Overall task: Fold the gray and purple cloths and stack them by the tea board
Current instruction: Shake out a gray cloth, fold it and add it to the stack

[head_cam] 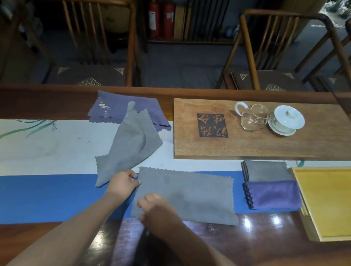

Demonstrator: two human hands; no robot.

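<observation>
I have both hands pinched on the gray cloth, left hand and right hand at its left edge, near the tea board. Uneven pulling could skew my fold.

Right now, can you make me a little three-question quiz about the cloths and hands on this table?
1. True or false: both hands are gripping the flat gray scalloped cloth at its left edge.
2. How many folded cloths lie between the brown wooden tea board and the yellow wooden tray?
3. The crumpled gray cloth partly covers which cloth? A) white B) unfolded purple C) folded purple

Key: 1 true, left hand and right hand. 2 two, folded gray cloth and folded purple cloth. 3 B, unfolded purple cloth.
</observation>
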